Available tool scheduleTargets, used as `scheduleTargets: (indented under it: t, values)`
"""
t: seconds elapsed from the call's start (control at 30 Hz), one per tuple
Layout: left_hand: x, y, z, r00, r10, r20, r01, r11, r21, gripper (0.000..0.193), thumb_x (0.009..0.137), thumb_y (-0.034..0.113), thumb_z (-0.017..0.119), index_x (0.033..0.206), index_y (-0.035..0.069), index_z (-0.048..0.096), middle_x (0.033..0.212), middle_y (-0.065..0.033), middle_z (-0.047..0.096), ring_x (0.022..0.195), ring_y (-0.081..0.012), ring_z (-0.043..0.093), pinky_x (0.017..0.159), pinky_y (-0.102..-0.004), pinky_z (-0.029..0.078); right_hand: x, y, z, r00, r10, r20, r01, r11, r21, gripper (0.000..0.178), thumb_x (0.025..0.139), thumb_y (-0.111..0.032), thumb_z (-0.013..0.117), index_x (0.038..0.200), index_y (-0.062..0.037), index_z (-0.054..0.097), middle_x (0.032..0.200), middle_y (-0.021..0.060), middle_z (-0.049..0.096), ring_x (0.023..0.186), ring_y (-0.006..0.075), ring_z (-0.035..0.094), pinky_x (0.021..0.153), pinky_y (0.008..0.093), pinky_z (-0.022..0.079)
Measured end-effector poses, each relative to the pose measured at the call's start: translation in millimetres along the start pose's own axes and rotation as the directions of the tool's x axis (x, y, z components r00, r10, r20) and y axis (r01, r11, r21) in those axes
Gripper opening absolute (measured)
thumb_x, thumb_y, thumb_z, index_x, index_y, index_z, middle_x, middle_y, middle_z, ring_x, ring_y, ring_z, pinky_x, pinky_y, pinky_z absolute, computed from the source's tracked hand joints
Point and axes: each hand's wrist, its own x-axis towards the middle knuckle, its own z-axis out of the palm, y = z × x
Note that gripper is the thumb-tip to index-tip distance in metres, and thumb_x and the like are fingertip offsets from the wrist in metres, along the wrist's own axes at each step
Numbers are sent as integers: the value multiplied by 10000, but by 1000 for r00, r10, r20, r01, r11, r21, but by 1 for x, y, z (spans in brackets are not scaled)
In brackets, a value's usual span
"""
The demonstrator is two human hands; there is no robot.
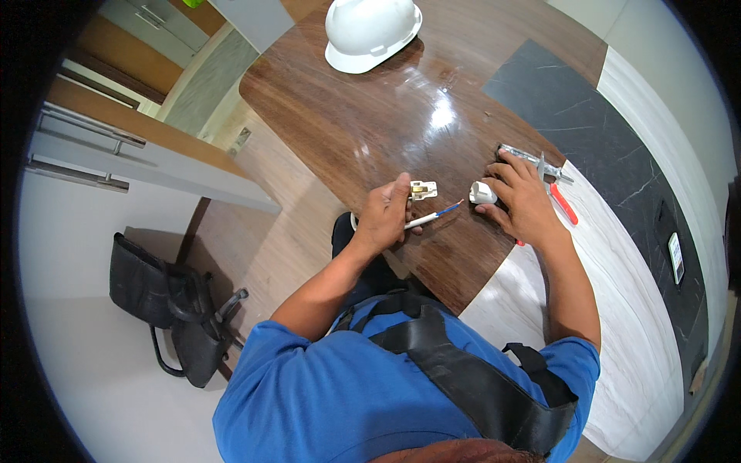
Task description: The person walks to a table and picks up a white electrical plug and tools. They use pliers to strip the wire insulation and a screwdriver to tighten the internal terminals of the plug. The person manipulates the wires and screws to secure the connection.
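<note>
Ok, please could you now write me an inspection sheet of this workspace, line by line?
Surface: glossy brown table; pale marbled area alongside.
Job's things: white fitting with brass-coloured part; white shell.
Clutter: white hard hat; red-handled tool; metallic tool, kind unclear.
Hands: left hand holds white fitting and white cable; right hand holds white shell, near both tools.
Cables: blue insulated wire exits white cable, its end bare and coppery.
Surroundings: black chair and panel with metal handles, both at left.
</note>
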Motion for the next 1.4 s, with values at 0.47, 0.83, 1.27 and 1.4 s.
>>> scheduleTargets:
  t: [0.47, 0.83, 1.27, 1.4]
  values:
    - [4, -6, -8, 996, -3, 90, 8, 998, -56, 557, 1019, 537, 418, 942, 16, 600, 650, -29, 548, 491, -153, 633, 353, -230, 427, -1, -7, 6, 997, 65, -40, -68, 995, -70, 536, 845, -442, 708, 1115, 21, 678, 1226, 165, 609, 1336, 360, 423, 1109, 489, 327]
    - [6, -4, -12, 993, -47, 105, 60, 991, -123, 530, 1023, 529, 405, 862, 39, 528, 643, -38, 545, 474, -165, 622, 331, -242, 429, -6, -41, -19, 874, 480, 72, -475, 816, 330, 371, 934, -338, 656, 1079, 2, 683, 978, 95, 700, 802, 218, 652, 686, 345, 504]
    - [5, 4, -3, 953, -197, 230, 237, 958, -163, 495, 1019, 532, 415, 859, 72, 504, 647, -26, 520, 492, -166, 585, 361, -279, 475, -16, -114, 53, 779, 393, 489, -461, -170, 871, 392, 990, -329, 606, 1214, -9, 636, 954, 60, 666, 715, 93, 610, 566, 198, 454]
    - [1, 13, 6, 934, -255, 249, 301, 938, -170, 498, 1019, 527, 425, 829, 74, 504, 674, -27, 535, 514, -154, 579, 388, -288, 490, -23, -108, 61, 788, 408, 461, -423, -186, 887, 383, 985, -390, 604, 1089, -32, 688, 819, 16, 663, 706, 71, 584, 566, 209, 412]
